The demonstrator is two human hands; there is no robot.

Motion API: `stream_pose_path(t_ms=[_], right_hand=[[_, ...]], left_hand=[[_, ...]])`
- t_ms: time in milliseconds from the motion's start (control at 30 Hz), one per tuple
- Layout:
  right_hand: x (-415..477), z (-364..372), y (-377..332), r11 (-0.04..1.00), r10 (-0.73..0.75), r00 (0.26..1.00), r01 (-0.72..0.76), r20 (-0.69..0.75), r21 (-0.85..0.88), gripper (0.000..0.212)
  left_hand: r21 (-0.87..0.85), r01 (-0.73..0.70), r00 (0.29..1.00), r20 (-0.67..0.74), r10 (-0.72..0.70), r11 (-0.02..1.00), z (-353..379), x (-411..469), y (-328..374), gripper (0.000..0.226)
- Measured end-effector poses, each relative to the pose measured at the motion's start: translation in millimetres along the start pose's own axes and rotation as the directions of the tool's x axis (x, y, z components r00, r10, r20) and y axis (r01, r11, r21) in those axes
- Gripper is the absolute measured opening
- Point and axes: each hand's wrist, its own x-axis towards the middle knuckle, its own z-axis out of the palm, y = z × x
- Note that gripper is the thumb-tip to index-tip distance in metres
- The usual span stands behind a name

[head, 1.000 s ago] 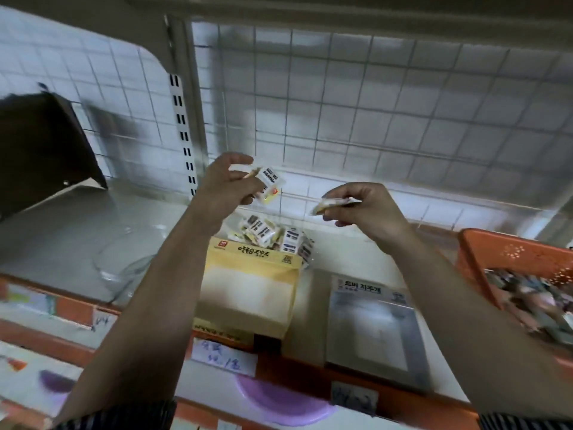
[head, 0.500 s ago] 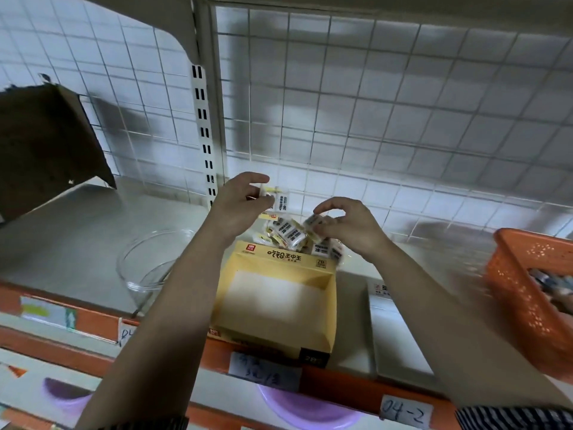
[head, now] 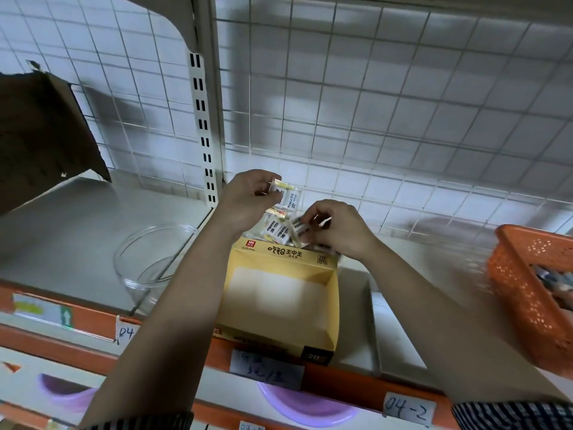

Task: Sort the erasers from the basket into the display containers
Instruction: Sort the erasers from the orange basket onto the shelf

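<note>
Small white wrapped erasers (head: 277,233) piled at back edge of yellow cardboard box (head: 248,259) | left hand (head: 246,201) pinches one | right hand (head: 339,229) pinches another

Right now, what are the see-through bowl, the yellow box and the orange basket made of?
The clear bowl looks like glass or clear plastic: the shelf shows through it. The yellow display box looks like matte printed cardboard, with folded walls. The orange basket looks like plastic, its wall pierced with small holes.

yellow box (head: 280,308) — orange perforated basket (head: 524,293) — striped sleeves (head: 511,415).
</note>
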Motion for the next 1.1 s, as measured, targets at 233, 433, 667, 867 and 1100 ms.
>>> stream_pose_path(t_ms=[233, 433, 667, 867, 1100], right_hand=[[-8.3, -8.9, 0.7, 0.996, -0.062, 0.997, 0.060, -0.039, -0.062, 0.014], [-32.4, -42.8, 20.7, 1.000, -0.004, 0.982, 0.004, -0.190, 0.000, 0.015], [-60.8, -61.3, 38.1, 0.997, 0.061, 0.969, -0.049, -0.239, 0.056, 0.013], [-69.6, -65.8, 43.5, 0.995, 0.069, 0.967, -0.048, -0.247, 0.091, 0.015], [-67.2, -63.8, 42.5, 0.996, 0.049, 0.967, -0.029, -0.250, 0.082, 0.017]], left_hand=[[0.047, 0.023, 0.999, 0.041, -0.025, 0.999, 8.5, 1.4, 1.0, 0.025], [0.238, 0.011, 0.981, 0.187, -0.057, 0.971, 22.8, -0.6, -0.6, 0.022], [0.321, -0.048, 0.973, 0.229, -0.028, 0.946, 31.6, -7.3, -5.1, 0.017], [0.431, -0.022, 0.993, 0.115, -0.031, 0.902, 15.4, -8.5, -6.9, 0.019], [0.554, 0.037, 0.998, 0.029, -0.064, 0.831, 10.2, -10.2, -4.8, 0.025]])
